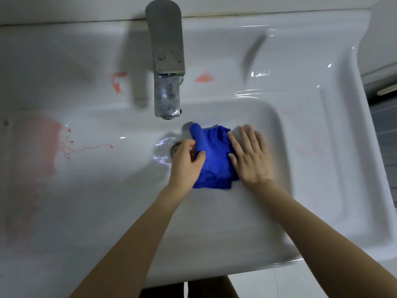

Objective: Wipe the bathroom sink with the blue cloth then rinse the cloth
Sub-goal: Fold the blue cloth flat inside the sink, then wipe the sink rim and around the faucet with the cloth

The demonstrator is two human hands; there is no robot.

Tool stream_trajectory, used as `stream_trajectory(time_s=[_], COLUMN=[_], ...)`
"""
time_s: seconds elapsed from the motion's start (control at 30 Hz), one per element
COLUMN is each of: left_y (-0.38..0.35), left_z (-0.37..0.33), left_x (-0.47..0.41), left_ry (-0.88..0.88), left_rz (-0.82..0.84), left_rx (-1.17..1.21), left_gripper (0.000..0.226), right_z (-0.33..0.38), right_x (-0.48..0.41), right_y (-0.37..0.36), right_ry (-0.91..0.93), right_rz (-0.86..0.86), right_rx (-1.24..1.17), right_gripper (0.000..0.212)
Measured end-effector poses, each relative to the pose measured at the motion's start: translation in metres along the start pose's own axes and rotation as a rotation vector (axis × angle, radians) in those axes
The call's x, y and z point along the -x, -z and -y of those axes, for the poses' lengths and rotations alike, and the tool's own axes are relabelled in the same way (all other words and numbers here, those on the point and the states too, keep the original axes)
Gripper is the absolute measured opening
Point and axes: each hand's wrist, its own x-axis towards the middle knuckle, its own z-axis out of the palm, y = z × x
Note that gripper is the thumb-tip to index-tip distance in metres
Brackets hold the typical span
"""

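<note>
Now your left hand [186,162] pinches the blue cloth [214,155] in the sink [279,125], while your right hand [250,157] lies flat, fingers spread, on its edge.

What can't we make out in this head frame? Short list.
- Drain: head view, mostly hidden by the left hand and the blue cloth.
- Basin floor under the cloth: covered; stains there can't be judged.
- Right hand: lies flat, motion-blurred; how hard it presses is unclear.
- Faucet: base cut off by the top edge; no stream visible.
- Red stains on the sink: blurred, extent unclear at the left edge.
</note>
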Motion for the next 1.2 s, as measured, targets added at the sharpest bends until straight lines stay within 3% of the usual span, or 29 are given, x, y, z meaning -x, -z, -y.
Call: stream_trajectory(time_s=[0.1,0.23,0.37,0.43,0.57,0.67,0.77,0.87,1.03,1.2], left_y=[-0.022,-0.051,-0.054,-0.056,-0.06,-0.051,-0.022,0.025,0.109,0.178], left_z=[-0.022,-0.017,0.0,0.006,0.016,0.006,-0.011,-0.014,0.008,0.044], left_x=[0.004,0.006,0.014,0.014,0.012,0.011,0.009,0.023,0.068,0.117], left_ry=[-0.136,-0.343,-0.516,-0.491,-0.4,-0.361,-0.339,-0.273,-0.196,-0.086], left_rz=[0.008,0.223,0.031,0.016,0.149,0.268,0.355,0.262,0.106,0.04], left_rx=[-0.009,-0.263,-0.513,-0.671,-0.82,-0.827,-0.757,-0.667,-0.642,-0.667], left_gripper=[0.017,0.028,0.037,0.052,0.063,0.066,0.062,0.045,0.049,0.044], right_z=[-0.007,-0.022,-0.024,-0.024,-0.023,-0.023,-0.02,-0.012,0.015,0.05], right_x=[0.003,0.015,0.015,0.015,0.015,0.015,0.015,0.02,0.023,-0.003], right_y=[0.008,0.012,0.007,0.007,0.008,0.014,0.027,0.043,0.066,0.057], right_ry=[-0.052,-0.022,0.007,0.004,0.004,0.001,-0.026,-0.113,-0.256,-0.43], right_rz=[0.002,-0.016,-0.036,-0.031,0.059,0.095,0.086,0.061,0.088,0.228], right_rx=[0.065,0.164,0.18,0.197,0.261,0.258,0.074,-0.193,-0.57,-0.546], right_gripper=[0.056,0.059,0.059,0.059,0.059,0.059,0.058,0.048,0.041,0.062])
